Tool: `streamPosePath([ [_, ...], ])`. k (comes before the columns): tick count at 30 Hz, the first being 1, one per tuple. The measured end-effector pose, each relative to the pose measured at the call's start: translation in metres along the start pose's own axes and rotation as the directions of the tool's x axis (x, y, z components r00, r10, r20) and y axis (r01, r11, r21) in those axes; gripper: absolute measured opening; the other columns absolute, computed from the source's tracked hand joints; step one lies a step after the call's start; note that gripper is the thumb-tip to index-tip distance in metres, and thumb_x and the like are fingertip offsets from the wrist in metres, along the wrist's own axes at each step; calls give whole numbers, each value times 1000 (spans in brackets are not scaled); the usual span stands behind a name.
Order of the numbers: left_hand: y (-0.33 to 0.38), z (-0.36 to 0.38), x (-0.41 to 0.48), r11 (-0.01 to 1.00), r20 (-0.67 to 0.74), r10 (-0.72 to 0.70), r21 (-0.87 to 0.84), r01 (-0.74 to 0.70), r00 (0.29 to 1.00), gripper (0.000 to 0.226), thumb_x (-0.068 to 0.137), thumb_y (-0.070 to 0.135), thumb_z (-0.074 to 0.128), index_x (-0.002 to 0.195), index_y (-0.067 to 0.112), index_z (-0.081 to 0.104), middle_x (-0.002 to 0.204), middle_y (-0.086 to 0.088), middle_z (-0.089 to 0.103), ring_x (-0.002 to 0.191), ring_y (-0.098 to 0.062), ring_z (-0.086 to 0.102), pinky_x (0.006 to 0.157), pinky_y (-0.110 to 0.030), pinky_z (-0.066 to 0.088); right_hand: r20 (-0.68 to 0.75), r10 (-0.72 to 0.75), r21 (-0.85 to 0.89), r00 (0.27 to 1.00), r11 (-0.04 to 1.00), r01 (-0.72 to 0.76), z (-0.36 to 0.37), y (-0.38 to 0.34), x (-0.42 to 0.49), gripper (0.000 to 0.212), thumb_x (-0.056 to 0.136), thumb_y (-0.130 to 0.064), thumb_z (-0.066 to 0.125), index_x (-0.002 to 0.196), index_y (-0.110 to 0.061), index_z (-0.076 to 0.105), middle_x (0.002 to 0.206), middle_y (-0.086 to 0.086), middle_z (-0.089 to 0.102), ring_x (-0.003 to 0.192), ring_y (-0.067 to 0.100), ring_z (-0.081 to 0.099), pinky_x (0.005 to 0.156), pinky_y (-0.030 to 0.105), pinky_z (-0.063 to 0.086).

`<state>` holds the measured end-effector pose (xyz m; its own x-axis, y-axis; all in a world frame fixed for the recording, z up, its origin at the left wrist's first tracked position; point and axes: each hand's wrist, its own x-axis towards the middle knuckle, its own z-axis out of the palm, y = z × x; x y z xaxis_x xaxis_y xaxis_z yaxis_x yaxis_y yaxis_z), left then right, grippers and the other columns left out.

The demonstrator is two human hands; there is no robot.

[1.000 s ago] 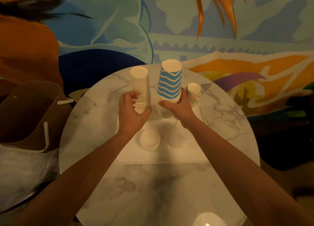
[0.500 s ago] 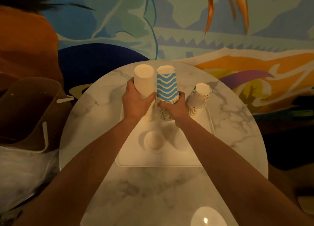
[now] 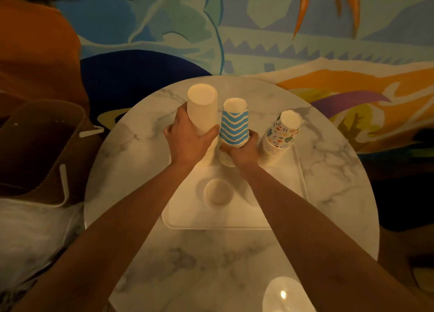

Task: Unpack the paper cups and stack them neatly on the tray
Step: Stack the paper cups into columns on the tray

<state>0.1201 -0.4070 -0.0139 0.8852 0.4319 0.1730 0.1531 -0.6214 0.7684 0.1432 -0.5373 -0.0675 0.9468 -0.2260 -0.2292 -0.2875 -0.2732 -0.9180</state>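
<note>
Nearest us, the marble table [image 3: 211, 264] carries the white tray [image 3: 187, 220], one small round cup [image 3: 218, 192] alone at its middle. Just beyond, the left hand [image 3: 187, 142] wraps fingers and thumb round the plain white stack [image 3: 202, 109] while the right hand [image 3: 244, 150] curls round the foot of the blue zigzag stack [image 3: 234, 126], both upturned, side by side at the tray's far edge. Further right the printed stack [image 3: 281, 135] stands free on the tray's far corner, leaning slightly; a brown paper bag [image 3: 47, 147] sits left of the table.
</note>
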Motion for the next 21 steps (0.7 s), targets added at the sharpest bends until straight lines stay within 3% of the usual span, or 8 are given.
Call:
streamPosePath([
  [6,2,-1,0,1000,-1,-8,23,8,1000,74,70,45,75,128,14,41,127,-2,54,119,-23,49,103,-38,28,-16,23,-81,1000,996,-24,-1,-1,1,78,61,-12,85,124,-7,41,117,8,62,108,26,60,91,39,50],
  [11,2,-1,0,1000,9,-10,3,10,1000,74,70,44,75,128,14,41,127,-2,54,118,-23,49,101,-37,28,-17,-81,39,997,996,82,-8,-19,-5,95,56,-14,88,135,-14,36,128,4,55,114,19,55,97,32,46],
  [15,2,-3,0,999,13,-15,43,14,1000,74,72,47,74,129,15,39,128,-2,53,119,-23,49,102,-38,28,37,-208,26,978,978,207,-16,-39,-10,77,64,-9,82,130,-12,41,124,4,58,108,16,57,93,29,49],
  [21,-5,-9,5,1000,-14,-9,28,9,1000,75,71,47,75,128,13,40,127,-5,55,117,-25,51,104,-43,33,87,-200,-38,976,978,203,-24,-47,-12,69,68,-6,79,127,-11,42,115,-3,56,97,8,52,79,19,42],
])
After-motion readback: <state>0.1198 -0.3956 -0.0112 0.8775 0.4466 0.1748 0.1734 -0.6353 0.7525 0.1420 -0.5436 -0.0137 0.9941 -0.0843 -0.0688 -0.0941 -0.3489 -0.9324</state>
